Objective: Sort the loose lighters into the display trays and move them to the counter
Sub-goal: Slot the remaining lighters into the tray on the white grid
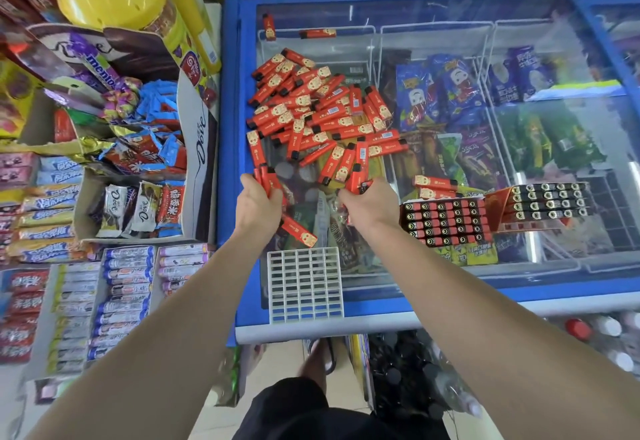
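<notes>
A heap of loose red lighters (318,114) lies on the glass lid of a blue freezer (231,149). My left hand (258,209) grips a few red lighters at the heap's near edge. My right hand (369,204) holds a bunch of lighters too. A single lighter (298,231) lies between my wrists. An empty white grid tray (304,284) sits on the lid's front edge. Two trays filled with lighters stand to the right, one near (445,221) and one further right (547,201). Two loose lighters (434,187) lie beside the near one.
Two stray lighters (268,26) rest at the lid's far left. Ice-cream packs show under the glass. Boxes of chocolate and candy (135,176) crowd the shelf on the left. Bottles (602,329) stand on the floor at the right.
</notes>
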